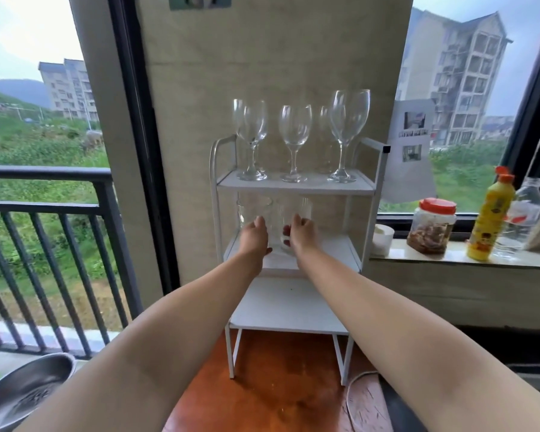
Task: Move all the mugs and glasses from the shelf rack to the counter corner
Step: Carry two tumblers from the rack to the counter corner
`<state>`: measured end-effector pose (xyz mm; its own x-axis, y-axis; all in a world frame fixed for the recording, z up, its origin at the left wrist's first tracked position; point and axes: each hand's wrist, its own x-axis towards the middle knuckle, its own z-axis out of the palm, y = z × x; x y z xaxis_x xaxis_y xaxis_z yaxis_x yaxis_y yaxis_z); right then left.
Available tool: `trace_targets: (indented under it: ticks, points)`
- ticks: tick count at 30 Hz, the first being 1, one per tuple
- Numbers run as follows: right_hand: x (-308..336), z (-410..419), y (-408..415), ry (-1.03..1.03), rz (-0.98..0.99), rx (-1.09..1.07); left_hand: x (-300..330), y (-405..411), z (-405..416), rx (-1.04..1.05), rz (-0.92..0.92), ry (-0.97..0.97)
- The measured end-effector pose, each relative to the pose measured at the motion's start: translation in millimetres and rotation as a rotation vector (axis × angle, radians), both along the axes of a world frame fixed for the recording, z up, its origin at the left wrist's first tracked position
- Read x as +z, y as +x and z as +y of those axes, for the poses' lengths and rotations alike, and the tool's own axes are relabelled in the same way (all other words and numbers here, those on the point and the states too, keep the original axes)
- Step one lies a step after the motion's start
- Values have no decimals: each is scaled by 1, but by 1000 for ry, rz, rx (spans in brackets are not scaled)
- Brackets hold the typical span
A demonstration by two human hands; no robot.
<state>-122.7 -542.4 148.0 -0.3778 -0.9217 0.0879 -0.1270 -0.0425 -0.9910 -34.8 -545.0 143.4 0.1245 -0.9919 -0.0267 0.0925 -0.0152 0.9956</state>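
Observation:
A white three-tier shelf rack [368, 160] stands on a wooden surface against the wall. Several clear wine glasses [294, 141] stand upright on its top tier. Two clear tumblers sit on the middle tier. My left hand [254, 235] curls around the left tumbler [253, 208]. My right hand [303, 233] wraps the right tumbler [296, 210], with fingertips showing through the glass. Both tumblers still rest on the tier. The bottom tier holds nothing.
To the right a stone ledge [449, 255] carries a red-lidded jar [432, 226], a yellow bottle [488, 216], a clear bottle [524, 213] and a white cup [382, 240]. A steel bowl [25, 391] sits at bottom left by the balcony railing. A white cable [351, 397] lies on the wood.

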Motion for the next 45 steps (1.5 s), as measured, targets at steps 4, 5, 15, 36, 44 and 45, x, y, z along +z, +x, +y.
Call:
trace_targets:
  ticks: [4, 5, 15, 36, 44, 45]
  points:
    - [-3, 13, -12, -34, 31, 1, -7, -2, 12, 45, -24, -37]
    - [-3, 17, -15, -50, 37, 7, -7, -3, 16, 47, -17, -43]
    - [0, 84, -33, -174, 113, -33, -6, -13, 82, 8, 39, -86]
    - [-110, 378, -79, 41, -72, -504, -98, -50, 337, -316, -216, 49]
    - [-152, 529, -177, 146, -121, -801, -139, -159, 443, -656, -316, 100]
    - [-155, 551, -189, 157, -132, -837, -141, -175, 459, -681, -302, 118]
